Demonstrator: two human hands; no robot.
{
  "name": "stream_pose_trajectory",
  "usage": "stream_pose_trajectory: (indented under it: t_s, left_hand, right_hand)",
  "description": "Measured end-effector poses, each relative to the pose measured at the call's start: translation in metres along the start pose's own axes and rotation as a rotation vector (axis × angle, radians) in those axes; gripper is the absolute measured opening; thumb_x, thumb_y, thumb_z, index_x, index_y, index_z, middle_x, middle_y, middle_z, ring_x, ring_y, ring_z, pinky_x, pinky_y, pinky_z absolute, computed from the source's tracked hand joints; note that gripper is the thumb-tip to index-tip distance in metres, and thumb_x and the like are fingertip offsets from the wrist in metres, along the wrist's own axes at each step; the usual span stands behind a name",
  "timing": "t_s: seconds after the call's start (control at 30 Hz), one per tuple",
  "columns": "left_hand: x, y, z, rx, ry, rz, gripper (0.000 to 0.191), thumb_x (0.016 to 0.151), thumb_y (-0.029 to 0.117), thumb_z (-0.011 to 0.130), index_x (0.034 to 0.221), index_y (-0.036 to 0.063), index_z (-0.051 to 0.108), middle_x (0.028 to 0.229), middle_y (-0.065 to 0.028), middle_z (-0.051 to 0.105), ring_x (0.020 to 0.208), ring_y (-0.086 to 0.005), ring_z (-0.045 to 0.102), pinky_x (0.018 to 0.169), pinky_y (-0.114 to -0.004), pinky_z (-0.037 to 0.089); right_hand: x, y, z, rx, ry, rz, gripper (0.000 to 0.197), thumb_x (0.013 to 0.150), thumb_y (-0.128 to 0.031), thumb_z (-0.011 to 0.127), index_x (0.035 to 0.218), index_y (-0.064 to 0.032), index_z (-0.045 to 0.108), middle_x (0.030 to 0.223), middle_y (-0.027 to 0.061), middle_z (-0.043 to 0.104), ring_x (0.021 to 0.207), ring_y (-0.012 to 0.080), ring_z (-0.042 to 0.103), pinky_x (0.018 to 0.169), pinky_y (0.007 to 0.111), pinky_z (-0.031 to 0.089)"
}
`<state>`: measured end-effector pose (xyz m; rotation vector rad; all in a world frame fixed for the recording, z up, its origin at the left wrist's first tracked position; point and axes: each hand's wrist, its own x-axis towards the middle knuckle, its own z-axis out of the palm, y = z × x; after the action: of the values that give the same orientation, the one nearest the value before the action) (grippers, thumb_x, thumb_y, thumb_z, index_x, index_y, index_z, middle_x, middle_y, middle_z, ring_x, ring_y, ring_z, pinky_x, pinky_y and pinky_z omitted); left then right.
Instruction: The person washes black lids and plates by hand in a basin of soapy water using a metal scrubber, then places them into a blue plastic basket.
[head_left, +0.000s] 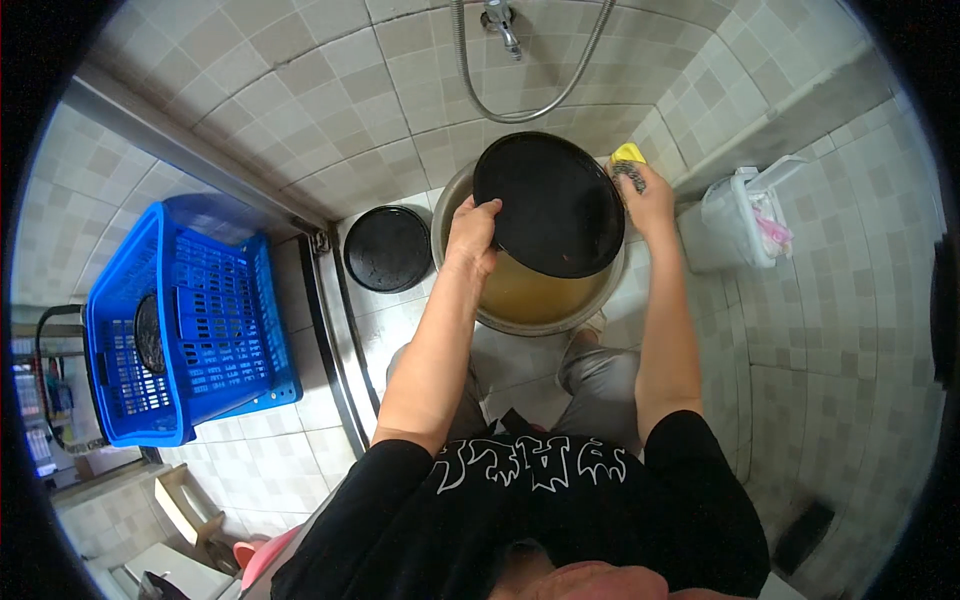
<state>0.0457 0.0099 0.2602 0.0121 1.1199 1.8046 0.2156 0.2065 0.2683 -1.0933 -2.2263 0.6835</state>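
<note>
A round black tray (551, 202) is held tilted over a wide metal basin (551, 328), hiding much of the basin's far side. My left hand (474, 229) grips the tray's left edge with the thumb on its face. In my right hand (649, 201) is a dark wire scourer (628, 174), at the tray's right rim. Something yellow, perhaps a sponge or a scourer's handle, shows just above the scourer. Cloudy brownish water (544, 294) stands in the basin. To the left of the basin, another round black tray (388, 249) lies on the floor tiles.
A blue plastic basket (217, 322) with a round dark piece (150, 334) inside stands left, beyond a metal door track (337, 330). The wall has a tap (502, 30) and hanging shower hose (517, 118). A lidded white bin (731, 221) is at right.
</note>
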Motion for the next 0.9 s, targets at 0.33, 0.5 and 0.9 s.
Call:
stream_pose_trajectory:
  t_s: [0.33, 0.5, 0.9]
  left_hand:
    - [-0.005, -0.022, 0.006, 0.173, 0.177, 0.201, 0.023, 0.079, 0.002, 0.048, 0.1, -0.0029, 0.056, 0.082, -0.0052, 0.058, 0.068, -0.0124, 0.051, 0.06, -0.026, 0.041]
    - [-0.006, -0.012, 0.015, 0.056, 0.163, 0.386, 0.024, 0.082, 0.001, 0.051, 0.106, -0.0017, 0.056, 0.096, -0.0082, 0.062, 0.083, -0.0174, 0.057, 0.076, -0.029, 0.045]
    - [0.025, 0.008, -0.017, -0.169, 0.383, 0.442, 0.018, 0.087, 0.007, 0.049, 0.103, 0.0002, 0.056, 0.094, -0.0098, 0.062, 0.076, -0.0206, 0.06, 0.067, -0.032, 0.05]
  right_hand:
    - [0.004, -0.094, 0.079, 0.058, -0.466, -0.692, 0.034, 0.075, 0.004, 0.046, 0.107, -0.0007, 0.057, 0.113, 0.0176, 0.054, 0.104, 0.0326, 0.052, 0.092, 0.037, 0.041]
    - [0.037, -0.023, 0.078, -0.095, -0.381, -0.524, 0.032, 0.083, -0.006, 0.044, 0.113, -0.0029, 0.055, 0.111, 0.0175, 0.055, 0.104, 0.0344, 0.051, 0.09, 0.039, 0.041]
    - [-0.066, -0.097, 0.075, 0.097, -0.562, -0.61, 0.031, 0.078, 0.0, 0.048, 0.107, 0.0034, 0.056, 0.109, 0.0209, 0.056, 0.104, 0.0346, 0.052, 0.089, 0.037, 0.043]
